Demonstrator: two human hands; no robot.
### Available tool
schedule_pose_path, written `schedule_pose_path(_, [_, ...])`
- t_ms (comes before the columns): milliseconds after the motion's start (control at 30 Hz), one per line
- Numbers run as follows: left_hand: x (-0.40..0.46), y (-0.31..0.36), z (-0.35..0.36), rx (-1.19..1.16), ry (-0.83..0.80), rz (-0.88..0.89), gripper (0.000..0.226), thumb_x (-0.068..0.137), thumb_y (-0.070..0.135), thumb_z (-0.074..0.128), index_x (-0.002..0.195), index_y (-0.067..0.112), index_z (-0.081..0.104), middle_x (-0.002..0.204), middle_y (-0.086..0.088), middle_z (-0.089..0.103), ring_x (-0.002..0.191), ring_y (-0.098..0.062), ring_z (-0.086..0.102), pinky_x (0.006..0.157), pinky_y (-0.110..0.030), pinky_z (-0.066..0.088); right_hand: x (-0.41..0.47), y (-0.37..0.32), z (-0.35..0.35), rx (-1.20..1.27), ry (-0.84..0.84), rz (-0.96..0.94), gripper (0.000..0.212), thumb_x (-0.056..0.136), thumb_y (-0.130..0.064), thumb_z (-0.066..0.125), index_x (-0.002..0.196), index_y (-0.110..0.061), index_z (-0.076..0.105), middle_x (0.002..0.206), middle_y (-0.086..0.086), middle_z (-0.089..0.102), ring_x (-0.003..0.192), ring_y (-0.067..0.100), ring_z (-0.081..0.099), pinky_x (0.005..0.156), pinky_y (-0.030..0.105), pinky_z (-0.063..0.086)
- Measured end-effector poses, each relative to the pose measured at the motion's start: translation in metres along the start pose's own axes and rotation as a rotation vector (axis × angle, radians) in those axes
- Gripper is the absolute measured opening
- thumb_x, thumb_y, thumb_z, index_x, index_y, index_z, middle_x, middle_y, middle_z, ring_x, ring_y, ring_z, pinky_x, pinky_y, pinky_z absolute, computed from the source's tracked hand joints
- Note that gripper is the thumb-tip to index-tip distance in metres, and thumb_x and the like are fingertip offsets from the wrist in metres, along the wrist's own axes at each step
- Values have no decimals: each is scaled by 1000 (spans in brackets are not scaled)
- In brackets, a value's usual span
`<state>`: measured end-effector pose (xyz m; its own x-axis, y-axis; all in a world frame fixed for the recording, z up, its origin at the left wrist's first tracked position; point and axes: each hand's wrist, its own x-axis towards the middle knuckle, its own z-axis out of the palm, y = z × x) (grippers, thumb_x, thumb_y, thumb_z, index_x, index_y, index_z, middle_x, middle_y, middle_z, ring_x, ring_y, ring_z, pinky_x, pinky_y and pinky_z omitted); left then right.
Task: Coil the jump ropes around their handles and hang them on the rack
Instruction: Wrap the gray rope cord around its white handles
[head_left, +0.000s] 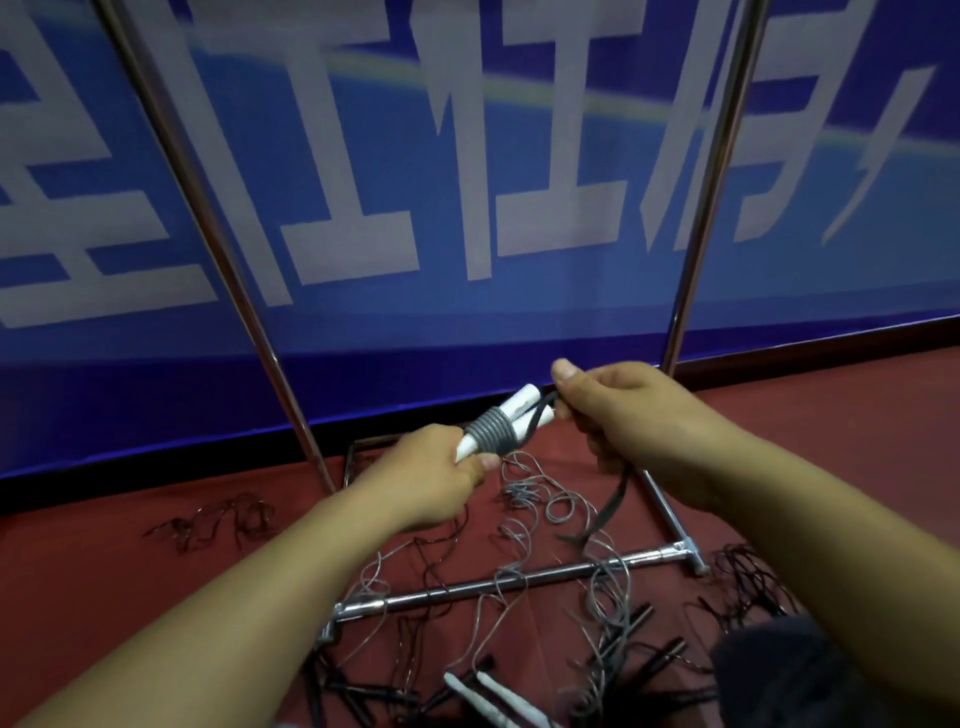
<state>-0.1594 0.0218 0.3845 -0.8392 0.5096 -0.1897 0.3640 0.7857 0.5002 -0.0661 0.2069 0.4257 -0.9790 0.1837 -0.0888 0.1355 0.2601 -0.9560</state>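
Note:
My left hand grips the lower ends of two white jump-rope handles held side by side. Grey rope is coiled in tight turns around their middle. My right hand pinches a dark flat strap at the handles' upper end; the strap's loose end hangs down toward the floor. The metal rack stands just beyond my hands, its two uprights rising out of view. Its hanging bar is out of frame.
Several loose ropes, grey and black, lie tangled on the red floor around the rack's base. Another pair of white handles and black handles lie near the bottom edge. A blue banner stands behind the rack.

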Motion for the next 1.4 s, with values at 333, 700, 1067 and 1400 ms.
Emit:
schedule_pose_path(333, [-12,17,21,48,-204,116,38,98,42,56,70,17,49,61,2,59,55,-16,54,57,-26,41,3,3,1,145,-37,185,31,98,-39,58,83,-12,60,57,-3,32,46,10,28,41,23,27])
schedule_pose_path(700, [-26,28,17,196,-240,238,40,96,48,57,69,21,45,65,6,53,60,-15,52,58,-33,42,7,11,-2,-50,12,219,33,101,-28,54,80,-8,68,62,2,44,45,13,35,39,23,29])
schedule_pose_path(1067, [-39,31,8,426,-182,317,41,93,60,53,74,25,45,70,8,51,63,-12,50,56,-32,34,5,12,-10,-587,18,35,38,93,-44,63,80,-11,74,73,9,73,58,13,58,53,23,43])
schedule_pose_path(1400, [-50,30,2,295,-239,389,42,93,55,57,72,19,48,63,4,51,58,-17,50,58,-34,41,10,23,-14,-442,-180,-98,31,91,-40,68,73,-14,68,58,-4,47,50,7,40,51,21,38])
